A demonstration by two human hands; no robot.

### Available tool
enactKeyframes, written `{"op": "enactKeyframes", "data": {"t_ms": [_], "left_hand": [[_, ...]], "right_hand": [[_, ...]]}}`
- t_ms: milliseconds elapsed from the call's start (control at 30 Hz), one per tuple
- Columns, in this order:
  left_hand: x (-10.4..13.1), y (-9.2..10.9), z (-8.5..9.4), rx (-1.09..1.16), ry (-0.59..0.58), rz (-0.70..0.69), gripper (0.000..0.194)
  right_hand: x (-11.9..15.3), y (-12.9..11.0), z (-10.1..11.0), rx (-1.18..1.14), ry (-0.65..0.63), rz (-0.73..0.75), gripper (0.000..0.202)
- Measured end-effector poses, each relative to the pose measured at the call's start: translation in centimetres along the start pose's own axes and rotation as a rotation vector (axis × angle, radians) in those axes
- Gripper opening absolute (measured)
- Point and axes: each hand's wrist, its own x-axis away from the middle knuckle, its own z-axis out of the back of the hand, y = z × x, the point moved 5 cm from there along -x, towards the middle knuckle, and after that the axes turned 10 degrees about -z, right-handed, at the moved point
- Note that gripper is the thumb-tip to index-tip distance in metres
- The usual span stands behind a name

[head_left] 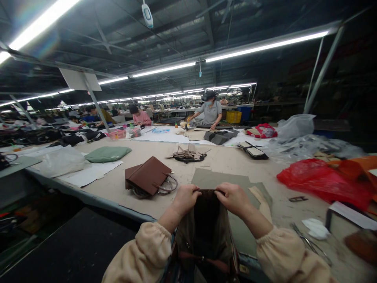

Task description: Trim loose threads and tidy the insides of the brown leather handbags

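Note:
Between my hands a dark brown bag [203, 232] hangs at the table's near edge, its mouth spread so the dark lining shows. My left hand [186, 199] pinches the left part of its far rim. At the right part of that rim, my right hand [234, 198] pinches the edge with thumb and fingers. The bag's lower part runs out of the picture. Left of my left hand, brown handbags [150, 177] with handles lie stacked on the table. A grey-green sheet [235, 181] lies flat just beyond and beneath my right hand.
Scissors [312, 241], a small thread clipper [298, 199] and a red plastic bag [321, 181] lie to the right. Strips in a pile [190, 153] sit mid-table. A green pouch [108, 154] is at left. Across the table a person [209, 112] handles dark pieces.

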Motion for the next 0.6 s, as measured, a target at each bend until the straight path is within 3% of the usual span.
{"op": "enactKeyframes", "data": {"t_ms": [300, 600], "left_hand": [[0.26, 0.2, -0.17, -0.15, 0.022, -0.032, 0.023], [-0.15, 0.63, -0.01, -0.231, 0.03, 0.04, 0.024]], "right_hand": [[-0.03, 0.21, -0.03, -0.004, 0.003, -0.017, 0.018], [-0.01, 0.2, -0.05, -0.023, 0.003, -0.029, 0.019]]}}
